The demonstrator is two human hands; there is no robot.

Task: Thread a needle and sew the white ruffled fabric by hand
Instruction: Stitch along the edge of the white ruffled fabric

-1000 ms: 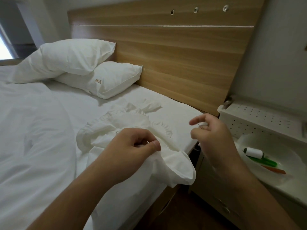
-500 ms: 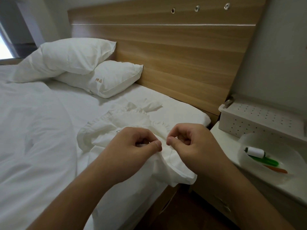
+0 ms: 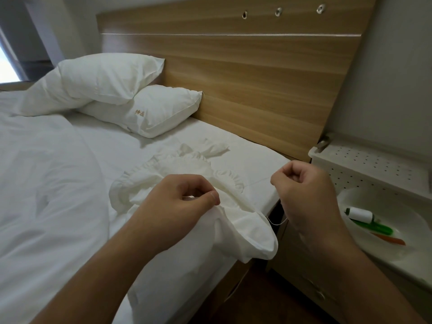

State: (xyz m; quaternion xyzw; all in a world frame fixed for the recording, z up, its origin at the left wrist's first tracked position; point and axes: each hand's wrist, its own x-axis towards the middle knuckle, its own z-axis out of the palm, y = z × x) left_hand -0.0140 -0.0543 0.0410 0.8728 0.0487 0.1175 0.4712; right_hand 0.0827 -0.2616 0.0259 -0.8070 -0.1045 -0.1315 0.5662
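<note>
The white ruffled fabric (image 3: 187,174) lies crumpled with frilled edges. The left hand (image 3: 177,202) pinches its fold; the right hand (image 3: 306,195), fingers curled, pulls thin thread (image 3: 278,222).

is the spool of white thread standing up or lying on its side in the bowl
On its side: the spool of white thread lies lengthwise in the white bowl, resting over a green tool.

Both forearms are bare to the frame edge, with no sleeves, rings or watch showing.

My white-sheeted bed (image 3: 70,183) meets a wooden headboard (image 3: 257,78), two pillows (image 3: 112,76) stacked far left, a white nightstand (image 3: 374,265) at right beside grey wall (image 3: 397,66).
</note>
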